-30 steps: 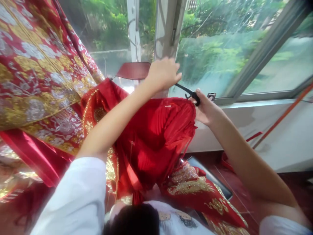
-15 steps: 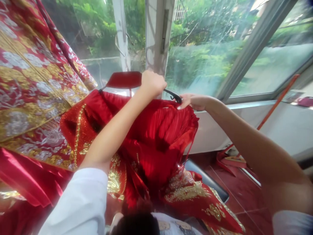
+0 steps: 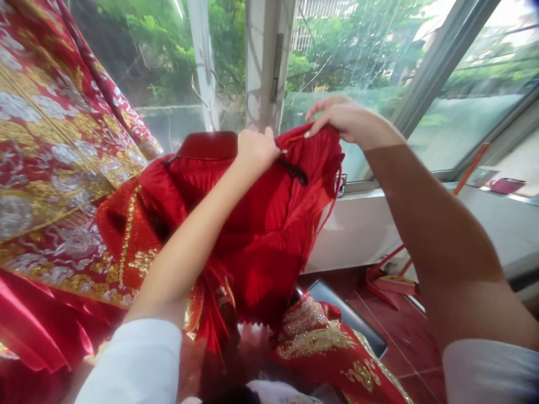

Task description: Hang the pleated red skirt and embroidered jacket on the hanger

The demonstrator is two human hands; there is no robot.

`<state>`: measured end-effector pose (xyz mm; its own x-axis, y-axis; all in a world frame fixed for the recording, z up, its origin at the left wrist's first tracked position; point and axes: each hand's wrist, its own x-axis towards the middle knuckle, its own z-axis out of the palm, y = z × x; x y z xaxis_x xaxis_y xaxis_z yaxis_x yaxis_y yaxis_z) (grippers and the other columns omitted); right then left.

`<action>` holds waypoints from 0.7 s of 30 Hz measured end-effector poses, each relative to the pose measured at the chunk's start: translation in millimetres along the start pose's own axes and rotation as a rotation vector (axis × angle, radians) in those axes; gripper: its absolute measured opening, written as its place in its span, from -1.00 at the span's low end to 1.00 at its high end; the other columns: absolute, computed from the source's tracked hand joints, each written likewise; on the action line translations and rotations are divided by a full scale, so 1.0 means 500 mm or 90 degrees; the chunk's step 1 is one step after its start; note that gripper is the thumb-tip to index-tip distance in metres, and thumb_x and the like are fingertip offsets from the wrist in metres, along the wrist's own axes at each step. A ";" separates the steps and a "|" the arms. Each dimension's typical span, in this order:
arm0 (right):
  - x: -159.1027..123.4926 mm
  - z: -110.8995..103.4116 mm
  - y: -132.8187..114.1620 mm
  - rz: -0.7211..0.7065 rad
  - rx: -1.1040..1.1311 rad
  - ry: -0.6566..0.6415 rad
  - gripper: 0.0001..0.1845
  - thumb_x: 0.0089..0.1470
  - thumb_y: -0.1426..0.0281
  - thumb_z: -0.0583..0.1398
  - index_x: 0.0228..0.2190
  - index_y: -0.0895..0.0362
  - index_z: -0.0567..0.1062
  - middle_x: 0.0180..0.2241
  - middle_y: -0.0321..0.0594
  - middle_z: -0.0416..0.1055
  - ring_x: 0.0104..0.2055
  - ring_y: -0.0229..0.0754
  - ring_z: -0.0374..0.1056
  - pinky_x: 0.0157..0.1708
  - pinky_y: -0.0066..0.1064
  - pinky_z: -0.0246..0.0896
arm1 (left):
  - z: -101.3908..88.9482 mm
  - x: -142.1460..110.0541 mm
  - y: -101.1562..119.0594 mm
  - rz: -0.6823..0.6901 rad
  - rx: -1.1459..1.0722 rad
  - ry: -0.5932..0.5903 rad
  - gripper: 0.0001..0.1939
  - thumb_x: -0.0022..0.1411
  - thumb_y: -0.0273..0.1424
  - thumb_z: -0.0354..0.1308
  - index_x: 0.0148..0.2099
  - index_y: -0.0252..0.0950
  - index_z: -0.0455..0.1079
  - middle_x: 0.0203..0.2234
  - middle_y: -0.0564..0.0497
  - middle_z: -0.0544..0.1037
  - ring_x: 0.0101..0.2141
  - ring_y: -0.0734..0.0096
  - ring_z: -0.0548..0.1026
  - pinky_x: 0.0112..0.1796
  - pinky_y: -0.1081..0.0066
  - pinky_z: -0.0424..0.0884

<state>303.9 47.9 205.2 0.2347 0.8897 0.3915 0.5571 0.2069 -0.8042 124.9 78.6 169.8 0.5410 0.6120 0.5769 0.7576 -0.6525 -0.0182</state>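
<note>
My left hand (image 3: pixel 257 150) is closed round the middle of a black hanger (image 3: pixel 297 173), whose right end pokes out in front of the cloth. A dark red flat panel (image 3: pixel 206 145) shows just left of that hand. Below hangs a red garment (image 3: pixel 265 247) with gathered cloth, gold embroidery and a thin cord on its right side. My right hand (image 3: pixel 339 119) pinches the garment's upper right edge and holds it above the hanger's end. The hanger's left part is mostly hidden by the cloth.
A red, gold and silver brocade cloth (image 3: pixel 54 140) hangs at the left, with shiny red fabric (image 3: pixel 46 320) below it. Windows (image 3: pixel 349 78) stand ahead. On the red tiled floor at the right are a red dustpan (image 3: pixel 381 289) and a black flat object (image 3: pixel 349 314).
My right hand has risen from the hanger's end, pulling the garment's upper right edge up with it. The hanger's end now shows against the red cloth. My left hand has stayed on the hanger.
</note>
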 end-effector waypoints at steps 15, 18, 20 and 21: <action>-0.255 0.204 0.089 -0.241 -0.091 0.002 -0.46 -0.02 0.27 0.29 0.01 0.05 0.34 -0.41 -0.16 0.38 -0.40 -0.13 0.31 -0.26 -0.25 0.27 | -0.167 -0.126 -0.038 0.185 -0.345 0.147 -0.39 0.14 -0.52 -0.08 0.26 -0.20 0.18 0.21 0.09 0.31 0.10 0.38 0.37 0.04 0.43 0.32; -0.203 0.130 0.109 -0.277 0.012 0.066 -0.42 -0.07 0.36 0.32 0.03 0.01 0.38 -0.41 -0.29 0.43 -0.46 -0.29 0.25 -0.30 -0.42 0.24 | -0.238 -0.217 -0.107 0.045 -0.215 0.210 -0.57 0.22 -0.41 -0.02 0.13 -0.18 0.35 0.05 0.08 0.48 0.03 0.34 0.43 0.06 0.38 0.32; -0.151 0.096 0.126 -0.328 0.008 0.073 -0.50 -0.09 0.44 0.32 -0.03 0.05 0.47 -0.24 -0.25 0.49 -0.34 -0.32 0.30 -0.25 -0.48 0.23 | -0.253 -0.262 -0.164 -0.087 -0.093 0.131 -0.62 0.27 -0.25 0.00 0.05 -0.25 0.44 -0.07 0.00 0.55 -0.05 0.24 0.48 0.02 0.28 0.34; -0.124 0.088 0.132 -0.354 0.005 0.042 -0.52 -0.08 0.45 0.31 -0.05 0.07 0.49 -0.11 -0.22 0.48 -0.22 -0.31 0.34 -0.18 -0.49 0.22 | -0.251 -0.276 -0.194 -0.133 -0.065 0.063 -0.60 0.27 -0.18 0.00 -0.01 -0.28 0.47 -0.14 -0.03 0.57 -0.10 0.21 0.49 -0.02 0.27 0.35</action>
<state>291.3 24.3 108.3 -0.0430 0.6180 0.7850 0.6059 0.6409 -0.4713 -68.8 1.2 194.6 0.3345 0.6951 0.6364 0.8056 -0.5613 0.1895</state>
